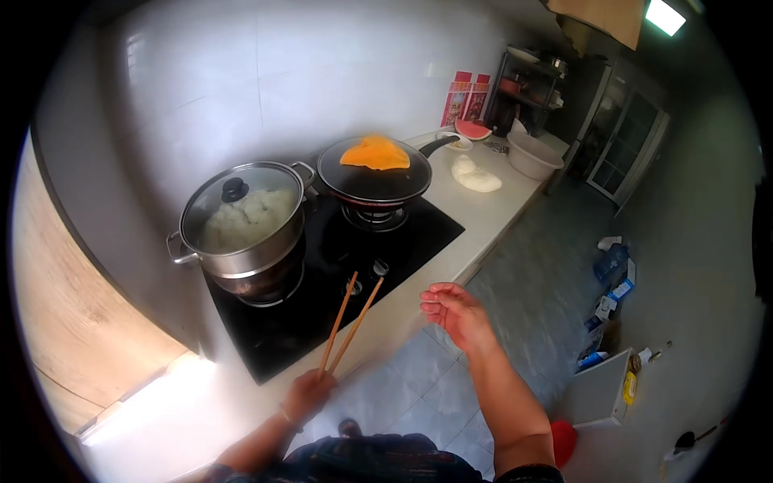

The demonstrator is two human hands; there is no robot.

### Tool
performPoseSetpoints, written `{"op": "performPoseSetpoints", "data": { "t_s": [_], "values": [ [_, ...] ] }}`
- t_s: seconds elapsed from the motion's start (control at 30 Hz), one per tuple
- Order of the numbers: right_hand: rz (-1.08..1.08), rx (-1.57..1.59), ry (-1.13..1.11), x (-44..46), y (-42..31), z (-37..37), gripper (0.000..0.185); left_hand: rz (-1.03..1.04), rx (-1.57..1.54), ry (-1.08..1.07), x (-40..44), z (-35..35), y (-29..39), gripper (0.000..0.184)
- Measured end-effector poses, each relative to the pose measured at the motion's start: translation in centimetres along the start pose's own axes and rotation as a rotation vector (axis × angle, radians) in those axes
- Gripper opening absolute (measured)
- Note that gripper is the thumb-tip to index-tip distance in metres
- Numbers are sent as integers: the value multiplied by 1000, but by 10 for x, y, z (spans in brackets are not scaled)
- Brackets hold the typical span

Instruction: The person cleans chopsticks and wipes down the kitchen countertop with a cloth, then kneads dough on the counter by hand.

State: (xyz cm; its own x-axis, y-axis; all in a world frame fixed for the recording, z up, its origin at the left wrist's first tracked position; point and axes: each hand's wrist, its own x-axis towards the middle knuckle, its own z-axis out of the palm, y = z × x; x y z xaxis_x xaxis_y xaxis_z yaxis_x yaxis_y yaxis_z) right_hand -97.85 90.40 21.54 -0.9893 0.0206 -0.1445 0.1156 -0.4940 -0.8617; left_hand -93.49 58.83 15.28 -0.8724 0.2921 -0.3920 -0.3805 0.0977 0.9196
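My left hand [308, 394], low in the head view, is closed around a pair of wooden chopsticks [342, 326]. Their tips point up over the black gas hob [322, 249], near its knobs. To the right, above the floor by the counter edge, is my right hand [453, 312], fingers loosely bent with nothing visible in them. A black frying pan [378, 187] sits on the far burner with an orange flat piece of food [376, 153] in it. On the left burner stands a steel steamer pot [250, 264], its glass lid [233, 190] covering whitish, lumpy food.
A pale lump of dough [475, 174] lies on the counter [447, 205] beyond the pan, beside a pale basin [535, 154]. Farther back are a watermelon piece [473, 130] and a rack [527, 80]. Bottles and packages [613, 274] line the wall across the floor.
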Motion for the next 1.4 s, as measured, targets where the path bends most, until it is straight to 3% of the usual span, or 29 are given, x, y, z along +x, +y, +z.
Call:
{"op": "performPoseSetpoints", "data": {
  "t_s": [0.07,0.13,0.17,0.27,0.33,0.43,0.53,0.57,0.63,0.77,0.8,0.87,0.93,1.0,1.07,1.2,1.23,1.3,1.37,1.4],
  "values": [
    [-54,-200,23,36,-19,7,18,-13,37,49,22,-2,-2,13],
    [-85,-364,28,78,-43,11,21,107,23,34,35,2,4,12],
    [-118,-443,-9,98,-52,10,23,20,103,102,41,5,6,11],
    [-249,-691,-97,170,-81,9,27,44,124,235,51,21,13,12],
    [-405,-812,-147,227,-89,7,28,31,142,353,59,37,11,12],
    [-531,-1251,-129,301,-99,12,28,5,-8,557,58,68,10,11],
    [-844,-1576,-178,354,-86,9,37,-51,-8,677,61,94,5,20],
    [-851,-1567,-216,360,-85,12,37,-58,-23,707,65,104,4,20],
    [-766,-1849,-138,364,-85,16,39,-21,-63,750,70,120,8,15],
    [-756,-1990,-137,390,-93,18,33,0,-91,776,78,133,23,12],
    [-757,-1990,-140,402,-96,14,33,22,-76,782,81,132,23,12],
    [-451,-1453,-152,422,-109,9,26,68,-87,776,91,128,16,10],
    [-86,-492,-252,417,-131,-3,28,221,-135,748,100,125,34,9],
    [24,-58,-548,392,-148,-16,32,184,-225,746,109,121,68,9],
    [130,164,-575,347,-144,-19,40,332,-329,697,120,116,95,11],
    [129,248,-855,242,-98,-11,48,574,-334,505,160,116,138,5],
    [13,76,-855,223,-72,-10,42,580,-348,507,169,125,144,5],
    [-285,-202,-803,198,-43,-6,28,644,-44,503,185,143,159,10],
    [-554,-382,-611,180,-46,5,12,725,161,477,192,153,160,20],
    [-645,-397,-548,180,-44,-1,16,780,213,457,194,156,159,23]
  ]
}}
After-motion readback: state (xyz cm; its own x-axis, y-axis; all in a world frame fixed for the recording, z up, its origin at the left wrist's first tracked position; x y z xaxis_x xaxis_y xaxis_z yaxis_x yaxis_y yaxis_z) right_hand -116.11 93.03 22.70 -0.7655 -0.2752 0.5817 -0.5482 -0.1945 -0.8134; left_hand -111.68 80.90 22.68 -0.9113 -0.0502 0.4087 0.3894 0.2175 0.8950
